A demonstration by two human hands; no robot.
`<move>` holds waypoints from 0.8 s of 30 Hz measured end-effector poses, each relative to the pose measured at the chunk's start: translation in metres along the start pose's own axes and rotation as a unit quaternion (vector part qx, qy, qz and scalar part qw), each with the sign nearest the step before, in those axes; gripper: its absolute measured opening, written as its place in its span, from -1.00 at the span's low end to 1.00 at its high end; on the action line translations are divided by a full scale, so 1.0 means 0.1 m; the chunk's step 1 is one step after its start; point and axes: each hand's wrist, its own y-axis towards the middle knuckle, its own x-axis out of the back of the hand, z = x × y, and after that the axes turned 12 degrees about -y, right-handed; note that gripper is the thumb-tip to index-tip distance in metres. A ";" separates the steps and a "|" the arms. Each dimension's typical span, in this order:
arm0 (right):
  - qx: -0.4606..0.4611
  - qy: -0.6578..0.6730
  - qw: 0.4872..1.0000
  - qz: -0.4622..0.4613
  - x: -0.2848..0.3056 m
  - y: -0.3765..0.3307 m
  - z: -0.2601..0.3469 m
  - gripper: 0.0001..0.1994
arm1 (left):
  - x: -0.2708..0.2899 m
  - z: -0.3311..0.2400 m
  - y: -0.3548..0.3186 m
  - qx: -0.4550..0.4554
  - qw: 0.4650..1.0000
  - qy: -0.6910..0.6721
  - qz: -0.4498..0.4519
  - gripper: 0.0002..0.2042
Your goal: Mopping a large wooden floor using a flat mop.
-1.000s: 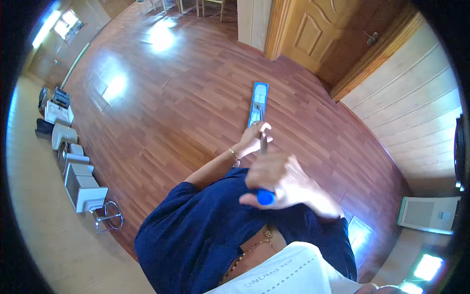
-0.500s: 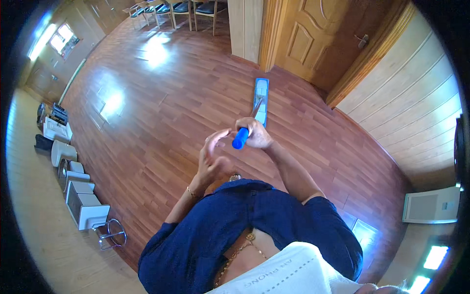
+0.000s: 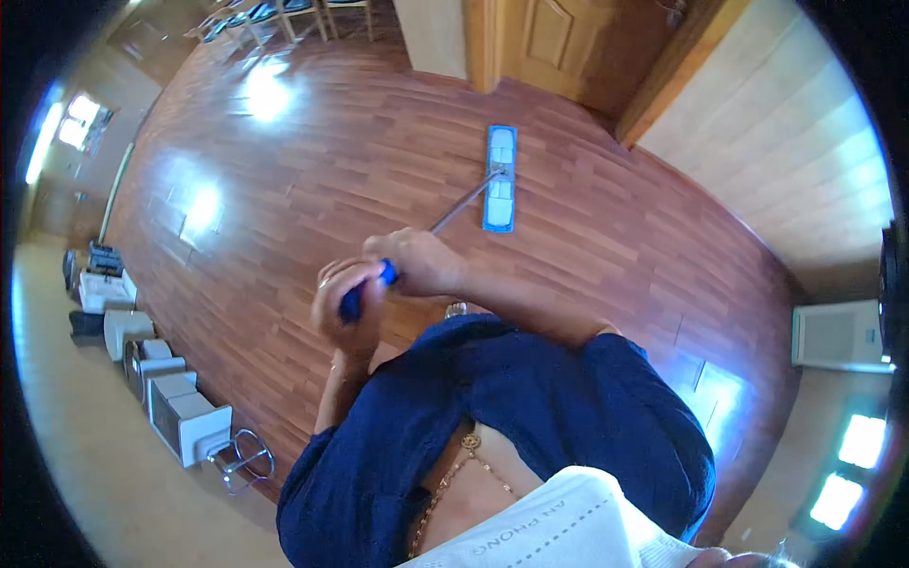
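Observation:
A flat mop with a long blue rectangular head (image 3: 501, 180) lies flat on the wooden floor ahead of me. Its thin metal pole (image 3: 461, 205) slants back toward me and ends in a blue grip (image 3: 350, 304). Around the upper end of that grip my left hand (image 3: 345, 292) is closed, with a ring on one finger. Just below it along the pole, my right hand (image 3: 415, 262) is wrapped round the handle. Both hands are close together in front of my chest, left of the mop head, and partly hide the grip.
A brown door (image 3: 578, 52) with a wooden frame stands ahead. Pale panelled wall (image 3: 748, 142) runs along the right, where a white appliance (image 3: 838, 336) stands. Along the left wall are several white appliances (image 3: 180, 407) and a chrome-framed stool (image 3: 248, 456). Chairs (image 3: 301, 19) line the far end.
My left hand, open before, has closed on the blue grip. Both hands and the handle's top have shifted left. The mop head has turned slightly, and my view has swung right.

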 end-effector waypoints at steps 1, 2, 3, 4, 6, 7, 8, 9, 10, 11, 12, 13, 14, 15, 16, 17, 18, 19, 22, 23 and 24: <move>-0.005 0.053 0.998 0.016 0.12 -0.03 0.10 -0.80 | 0.02 -0.05 0.01 0.005 0.999 -0.041 -0.020 -0.87; -0.011 0.055 0.998 0.012 0.10 -0.04 0.05 -0.80 | 0.07 -0.10 0.02 0.008 0.996 -0.076 -0.041 -0.87; 0.014 0.085 0.996 0.011 0.08 -0.08 -0.04 -0.79 | 0.09 -0.19 0.07 0.008 0.996 -0.078 -0.051 -0.90; 0.039 0.114 0.993 0.010 0.02 -0.12 -0.17 -0.78 | 0.11 -0.28 0.11 0.008 0.995 -0.080 -0.062 -0.90; 0.011 0.030 0.999 0.023 -0.31 -0.30 -0.80 -0.81 | 0.15 -0.42 0.17 -0.003 0.993 -0.099 -0.066 -0.87; -0.029 -0.007 0.997 0.069 -0.43 -0.42 -1.09 -0.82 | 0.10 -0.45 0.18 -0.033 0.990 -0.108 -0.084 -0.82; -0.054 -0.002 0.995 0.085 -0.42 -0.51 -1.18 -0.82 | 0.10 -0.50 0.20 -0.042 0.993 -0.103 -0.038 -0.79; -0.057 -0.004 0.995 0.084 -0.46 -0.55 -1.22 -0.82 | 0.08 -0.53 0.22 -0.052 0.994 -0.098 0.007 -0.76; -0.059 -0.020 0.996 0.063 -0.52 -0.59 -1.24 -0.84 | 0.00 -0.52 0.17 -0.042 0.986 -0.158 -0.039 -0.71; -0.063 -0.036 0.996 0.043 -0.54 -0.62 -1.24 -0.85 | -0.01 -0.53 0.19 -0.032 0.988 -0.150 -0.031 -0.69; -0.059 -0.056 0.996 0.019 -0.56 -0.62 -1.25 -0.84 | -0.03 -0.54 0.21 -0.022 0.989 -0.143 -0.022 -0.67; -0.064 -0.057 0.996 0.018 -0.55 -0.66 -1.27 -0.84 | -0.09 -0.56 0.21 -0.025 0.988 -0.153 -0.015 -0.71; -0.088 -0.071 0.993 0.046 -0.49 -0.66 -1.24 -0.94 | -0.13 -0.57 0.21 -0.024 0.987 -0.156 -0.013 -0.71; -0.112 -0.085 0.987 0.073 -0.44 -0.68 -1.22 -0.95 | -0.17 -0.56 0.20 0.008 0.987 -0.160 0.005 -0.69; -0.116 -0.084 0.987 0.070 -0.43 -0.74 -1.27 -0.95 | -0.21 -0.57 0.19 0.041 0.985 -0.163 0.024 -0.67; -0.121 -0.094 0.986 0.072 -0.39 -0.79 -1.31 -0.94 | -0.24 -0.55 0.14 0.053 0.982 -0.174 0.051 -0.73; -0.127 -0.104 0.984 0.073 -0.36 -0.85 -1.35 -0.92 | -0.29 -0.51 0.09 0.050 0.980 -0.172 0.083 -0.76; -0.148 -0.108 0.980 0.076 -0.29 -0.95 -1.41 -0.91 | -0.35 -0.47 0.04 0.048 0.977 -0.170 0.116 -0.79; -0.190 -0.118 0.974 0.038 -0.26 -1.41 -1.79 -0.91 | -0.68 -0.36 -0.26 0.051 0.967 -0.192 0.158 -0.85; -0.201 -0.126 0.971 0.031 -0.24 -1.57 -1.88 -0.90 | -0.79 -0.34 -0.34 0.053 0.961 -0.200 0.183 -0.91; -0.210 -0.137 0.968 0.024 -0.18 -1.74 -1.98 -0.90 | -0.91 -0.36 -0.42 0.062 0.957 -0.198 0.203 -0.92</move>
